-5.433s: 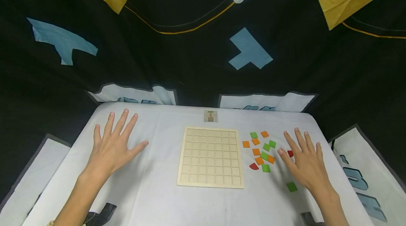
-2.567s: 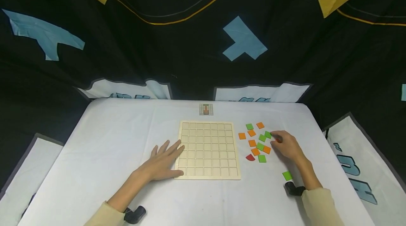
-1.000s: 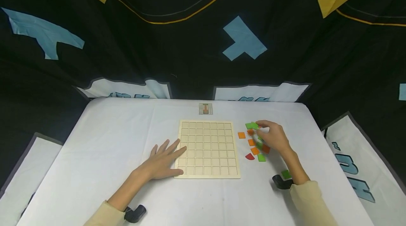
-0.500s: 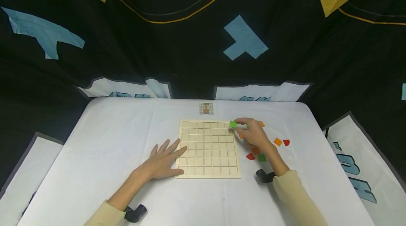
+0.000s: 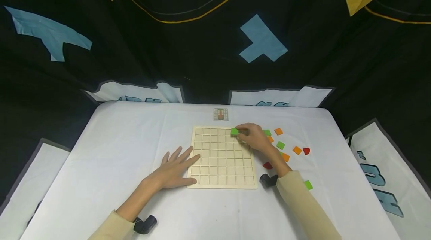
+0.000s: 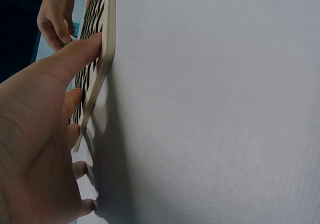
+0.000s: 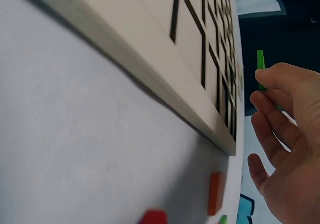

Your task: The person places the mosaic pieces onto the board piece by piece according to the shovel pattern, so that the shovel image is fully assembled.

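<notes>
A pale wooden grid board (image 5: 222, 163) lies in the middle of the white table. My right hand (image 5: 254, 137) is over its far right part, pinching a green square tile (image 5: 234, 131) between thumb and fingertips. In the right wrist view the green tile (image 7: 261, 69) stands edge-on in the pinch, above the board's surface. My left hand (image 5: 173, 172) spreads its fingers at the board's left edge. In the left wrist view, the thumb of that hand (image 6: 40, 114) and some fingertips rest on the board's border.
Orange tiles (image 5: 278, 131), green tiles (image 5: 280, 145) and red quarter-round tiles (image 5: 306, 151) lie scattered right of the board. One green tile (image 5: 308, 185) is nearer, beside the right sleeve (image 5: 303, 199). A small pattern card (image 5: 220, 114) lies beyond the board.
My left hand went from hovering at the left to the board's edge. My right hand reached among the tiles, took a green tile and carried it left over the board.
</notes>
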The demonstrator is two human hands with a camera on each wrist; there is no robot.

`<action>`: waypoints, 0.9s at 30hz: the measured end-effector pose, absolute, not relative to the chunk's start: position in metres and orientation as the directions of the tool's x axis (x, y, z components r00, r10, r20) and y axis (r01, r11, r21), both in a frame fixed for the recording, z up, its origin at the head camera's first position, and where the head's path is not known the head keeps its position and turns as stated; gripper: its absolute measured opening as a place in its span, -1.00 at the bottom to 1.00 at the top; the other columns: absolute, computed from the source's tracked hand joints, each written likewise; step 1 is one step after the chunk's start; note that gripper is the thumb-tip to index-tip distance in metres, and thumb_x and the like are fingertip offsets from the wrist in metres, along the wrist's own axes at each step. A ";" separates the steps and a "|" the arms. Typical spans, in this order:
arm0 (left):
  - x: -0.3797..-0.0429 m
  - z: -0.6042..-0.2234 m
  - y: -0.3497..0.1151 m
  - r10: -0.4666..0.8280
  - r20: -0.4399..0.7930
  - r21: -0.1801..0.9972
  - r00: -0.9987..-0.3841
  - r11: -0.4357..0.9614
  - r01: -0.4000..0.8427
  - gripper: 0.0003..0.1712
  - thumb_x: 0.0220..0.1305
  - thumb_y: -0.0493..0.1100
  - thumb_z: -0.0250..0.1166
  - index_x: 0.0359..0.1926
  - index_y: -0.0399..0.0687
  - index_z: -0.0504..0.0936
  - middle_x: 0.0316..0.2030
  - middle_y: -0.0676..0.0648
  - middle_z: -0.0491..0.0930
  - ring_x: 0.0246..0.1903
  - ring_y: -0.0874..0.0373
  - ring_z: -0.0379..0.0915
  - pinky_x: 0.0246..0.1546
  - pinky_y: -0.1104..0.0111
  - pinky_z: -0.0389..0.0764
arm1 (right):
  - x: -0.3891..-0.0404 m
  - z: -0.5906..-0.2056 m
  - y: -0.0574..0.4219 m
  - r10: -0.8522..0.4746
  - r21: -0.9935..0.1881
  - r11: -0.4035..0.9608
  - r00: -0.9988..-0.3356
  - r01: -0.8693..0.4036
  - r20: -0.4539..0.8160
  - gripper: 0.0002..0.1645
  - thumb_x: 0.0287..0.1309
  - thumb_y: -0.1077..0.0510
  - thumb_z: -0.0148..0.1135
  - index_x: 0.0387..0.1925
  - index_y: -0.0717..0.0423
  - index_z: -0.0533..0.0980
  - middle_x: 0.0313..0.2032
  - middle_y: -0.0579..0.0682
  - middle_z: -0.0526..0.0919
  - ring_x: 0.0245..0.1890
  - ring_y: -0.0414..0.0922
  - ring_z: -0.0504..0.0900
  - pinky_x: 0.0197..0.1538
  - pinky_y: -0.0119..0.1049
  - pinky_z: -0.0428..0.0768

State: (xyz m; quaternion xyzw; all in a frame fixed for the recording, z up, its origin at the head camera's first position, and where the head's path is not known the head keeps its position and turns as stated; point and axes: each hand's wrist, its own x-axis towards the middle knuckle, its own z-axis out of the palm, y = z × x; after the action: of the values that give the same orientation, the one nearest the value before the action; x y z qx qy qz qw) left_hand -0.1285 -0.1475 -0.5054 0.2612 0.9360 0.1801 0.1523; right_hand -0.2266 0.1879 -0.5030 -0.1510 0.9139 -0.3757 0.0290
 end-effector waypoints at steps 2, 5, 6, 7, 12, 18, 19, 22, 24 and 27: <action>-0.129 -0.505 -0.147 0.547 -0.188 0.419 -0.816 0.796 0.437 -0.05 0.23 0.38 0.25 0.52 0.12 0.25 0.54 -0.20 -0.05 0.48 -0.36 -0.31 0.28 -0.41 -0.25 | -0.228 -0.504 0.186 -0.304 -0.695 0.673 -0.951 -0.253 0.051 -0.58 0.16 0.19 0.28 0.07 0.19 0.65 0.09 0.11 0.65 0.24 0.12 0.48 0.32 0.05 0.34; -0.129 -0.505 -0.147 0.555 -0.187 0.419 -0.811 0.791 0.445 -0.05 0.24 0.37 0.25 0.53 0.12 0.24 0.55 -0.20 -0.06 0.49 -0.36 -0.31 0.28 -0.41 -0.24 | -0.231 -0.506 0.183 -0.304 -0.685 0.686 -0.952 -0.245 0.036 -0.57 0.14 0.18 0.28 0.08 0.17 0.65 0.10 0.10 0.64 0.25 0.10 0.47 0.32 0.03 0.34; -0.129 -0.505 -0.147 0.558 -0.186 0.420 -0.809 0.789 0.447 -0.06 0.24 0.37 0.25 0.53 0.12 0.23 0.55 -0.20 -0.06 0.49 -0.36 -0.32 0.28 -0.41 -0.24 | -0.232 -0.507 0.183 -0.303 -0.681 0.690 -0.952 -0.244 0.035 -0.56 0.14 0.18 0.28 0.08 0.16 0.65 0.11 0.10 0.64 0.25 0.09 0.47 0.32 0.02 0.34; -0.129 -0.505 -0.148 0.560 -0.186 0.422 -0.808 0.788 0.449 -0.06 0.24 0.37 0.25 0.53 0.12 0.23 0.55 -0.19 -0.06 0.49 -0.36 -0.32 0.28 -0.41 -0.25 | -0.233 -0.507 0.182 -0.301 -0.676 0.696 -0.953 -0.245 0.035 -0.56 0.13 0.18 0.28 0.08 0.16 0.65 0.11 0.09 0.64 0.26 0.09 0.46 0.32 0.02 0.34; -0.129 -0.505 -0.148 0.560 -0.188 0.427 -0.807 0.787 0.446 -0.06 0.24 0.36 0.25 0.53 0.12 0.23 0.55 -0.20 -0.06 0.49 -0.36 -0.32 0.28 -0.41 -0.25 | -0.236 -0.511 0.181 -0.300 -0.643 0.722 -0.953 -0.254 0.040 -0.55 0.12 0.15 0.29 0.08 0.13 0.66 0.10 0.08 0.64 0.25 0.09 0.47 0.29 0.05 0.37; -0.128 -0.504 -0.148 0.559 -0.183 0.428 -0.809 0.786 0.446 -0.05 0.24 0.35 0.26 0.53 0.10 0.23 0.54 -0.21 -0.05 0.48 -0.37 -0.31 0.27 -0.42 -0.24 | -0.236 -0.514 0.178 -0.304 -0.608 0.749 -0.952 -0.263 0.037 -0.56 0.13 0.09 0.31 0.06 0.08 0.68 0.09 0.08 0.66 0.23 0.09 0.50 0.28 0.09 0.36; -0.128 -0.504 -0.148 0.559 -0.182 0.429 -0.809 0.785 0.446 -0.05 0.24 0.35 0.26 0.53 0.10 0.23 0.54 -0.21 -0.05 0.48 -0.37 -0.31 0.27 -0.42 -0.24 | -0.236 -0.514 0.178 -0.305 -0.601 0.754 -0.952 -0.265 0.037 -0.56 0.13 0.10 0.31 0.06 0.08 0.68 0.09 0.08 0.66 0.23 0.09 0.50 0.29 0.10 0.35; -0.128 -0.504 -0.148 0.559 -0.183 0.430 -0.809 0.785 0.445 -0.06 0.24 0.35 0.26 0.53 0.10 0.23 0.55 -0.21 -0.06 0.48 -0.37 -0.31 0.27 -0.42 -0.24 | -0.237 -0.515 0.177 -0.310 -0.580 0.767 -0.950 -0.275 0.039 -0.57 0.13 0.10 0.31 0.07 0.07 0.68 0.08 0.07 0.66 0.22 0.08 0.51 0.29 0.12 0.33; -0.128 -0.504 -0.148 0.559 -0.185 0.431 -0.809 0.785 0.444 -0.05 0.24 0.34 0.26 0.53 0.10 0.22 0.55 -0.20 -0.06 0.48 -0.37 -0.32 0.27 -0.42 -0.24 | -0.237 -0.515 0.176 -0.316 -0.571 0.770 -0.948 -0.284 0.044 -0.57 0.14 0.11 0.30 0.07 0.07 0.68 0.07 0.07 0.67 0.21 0.08 0.52 0.29 0.14 0.32; -0.128 -0.504 -0.149 0.559 -0.188 0.434 -0.808 0.785 0.442 -0.06 0.25 0.34 0.27 0.53 0.11 0.22 0.55 -0.20 -0.07 0.49 -0.36 -0.33 0.27 -0.42 -0.25 | -0.238 -0.516 0.176 -0.323 -0.571 0.768 -0.945 -0.291 0.047 -0.57 0.14 0.11 0.29 0.07 0.07 0.68 0.06 0.07 0.67 0.18 0.08 0.53 0.27 0.16 0.33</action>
State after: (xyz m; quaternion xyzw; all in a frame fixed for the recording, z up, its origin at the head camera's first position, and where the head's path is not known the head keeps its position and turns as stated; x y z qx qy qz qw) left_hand -0.1283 -0.1491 -0.5044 0.2686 0.9319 0.1880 0.1550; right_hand -0.2377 0.1759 -0.5159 -0.1633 0.9398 -0.2990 0.0271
